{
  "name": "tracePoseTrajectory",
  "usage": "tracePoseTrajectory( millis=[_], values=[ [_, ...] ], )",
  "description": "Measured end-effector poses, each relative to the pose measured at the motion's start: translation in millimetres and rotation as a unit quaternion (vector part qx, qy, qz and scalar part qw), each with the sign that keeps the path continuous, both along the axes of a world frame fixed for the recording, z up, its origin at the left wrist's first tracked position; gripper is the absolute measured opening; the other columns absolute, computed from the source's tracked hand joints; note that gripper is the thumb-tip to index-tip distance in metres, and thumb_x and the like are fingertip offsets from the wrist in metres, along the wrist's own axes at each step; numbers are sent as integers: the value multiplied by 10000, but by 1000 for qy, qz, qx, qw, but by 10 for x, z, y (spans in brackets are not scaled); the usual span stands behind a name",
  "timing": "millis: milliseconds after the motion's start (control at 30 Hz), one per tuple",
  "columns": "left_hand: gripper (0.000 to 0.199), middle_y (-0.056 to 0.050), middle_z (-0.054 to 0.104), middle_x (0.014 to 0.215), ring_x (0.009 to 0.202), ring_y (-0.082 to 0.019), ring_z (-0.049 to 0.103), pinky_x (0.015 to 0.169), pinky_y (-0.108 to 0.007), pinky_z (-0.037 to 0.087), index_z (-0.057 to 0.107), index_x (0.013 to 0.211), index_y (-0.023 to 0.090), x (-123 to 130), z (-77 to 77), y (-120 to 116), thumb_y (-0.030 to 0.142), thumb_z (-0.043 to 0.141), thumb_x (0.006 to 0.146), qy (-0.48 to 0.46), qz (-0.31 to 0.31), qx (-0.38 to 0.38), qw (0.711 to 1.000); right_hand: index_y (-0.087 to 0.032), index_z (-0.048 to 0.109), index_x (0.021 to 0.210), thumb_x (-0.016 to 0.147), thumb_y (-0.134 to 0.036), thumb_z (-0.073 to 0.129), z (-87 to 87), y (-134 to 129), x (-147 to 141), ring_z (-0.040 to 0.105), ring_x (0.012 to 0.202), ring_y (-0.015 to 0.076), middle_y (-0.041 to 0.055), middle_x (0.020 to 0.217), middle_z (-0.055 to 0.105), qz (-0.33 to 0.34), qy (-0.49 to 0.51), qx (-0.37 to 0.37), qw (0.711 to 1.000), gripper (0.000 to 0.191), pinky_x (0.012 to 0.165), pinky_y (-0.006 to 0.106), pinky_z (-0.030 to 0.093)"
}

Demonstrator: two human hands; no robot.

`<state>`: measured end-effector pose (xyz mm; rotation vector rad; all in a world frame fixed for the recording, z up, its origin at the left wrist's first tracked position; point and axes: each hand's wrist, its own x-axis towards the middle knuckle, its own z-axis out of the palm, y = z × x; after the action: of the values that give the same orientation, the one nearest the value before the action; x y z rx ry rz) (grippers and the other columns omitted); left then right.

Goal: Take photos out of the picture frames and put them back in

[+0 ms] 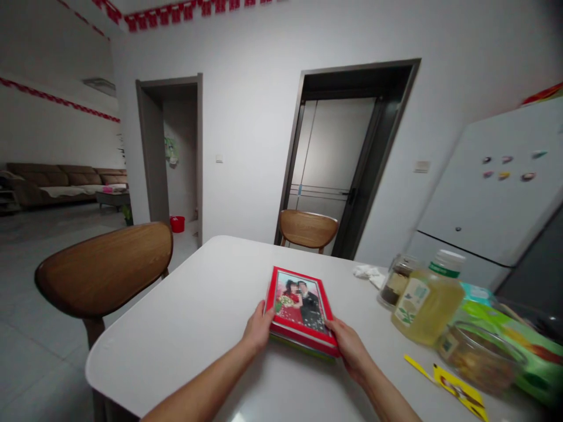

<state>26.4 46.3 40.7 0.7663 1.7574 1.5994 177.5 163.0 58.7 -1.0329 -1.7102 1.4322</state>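
A thick red photo frame, showing a couple in red and dark clothing, is between my two hands above the near middle of the table. My left hand grips its left edge, with the thumb near the top face. On the right edge, my right hand is closed in the same way, its fingers mostly hidden below. A green edge shows under the red one; whether it belongs to the frame or to a separate thing beneath, I cannot tell.
On the white table, to the right, stand an oil bottle, a jar, a clear container, a green package and a yellow packet. Crumpled tissue lies behind. Wooden chairs stand left and beyond.
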Motion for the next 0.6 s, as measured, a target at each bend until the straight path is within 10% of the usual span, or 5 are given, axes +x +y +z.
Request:
tracePoseTrajectory(
  millis=[233, 467, 600],
  values=[
    [487, -55, 602, 1059, 1025, -265, 500, 859, -317, 346, 486, 1097, 161, -650, 61, -8, 462, 495, 715, 15, 78, 22, 997, -157, 493, 1049, 785, -327, 467, 29, 35, -796, 515, 904, 187, 45, 1076, 506, 12, -10, 51, 999, 315, 739, 362, 445],
    [525, -125, 571, 1073, 1005, -274, 500, 800, -298, 365, 467, 1096, 121, -702, 74, -106, 420, 561, 675, -3, 144, 39, 989, -154, 472, 1067, 792, -310, 459, 69, 199, -941, 521, 886, 166, 64, 1064, 508, -18, -36, 93, 995, 316, 737, 368, 444],
    [559, -87, 594, 886, 826, -200, 549, 671, -252, 387, 389, 1157, 113, -627, 380, -219, 277, 584, 659, -5, 175, 82, 981, -196, 373, 1207, 741, -281, 494, 270, 26, -941, 503, 697, 120, -9, 763, 535, -27, -15, 137, 990, 489, 665, 283, 419]
  ],
)
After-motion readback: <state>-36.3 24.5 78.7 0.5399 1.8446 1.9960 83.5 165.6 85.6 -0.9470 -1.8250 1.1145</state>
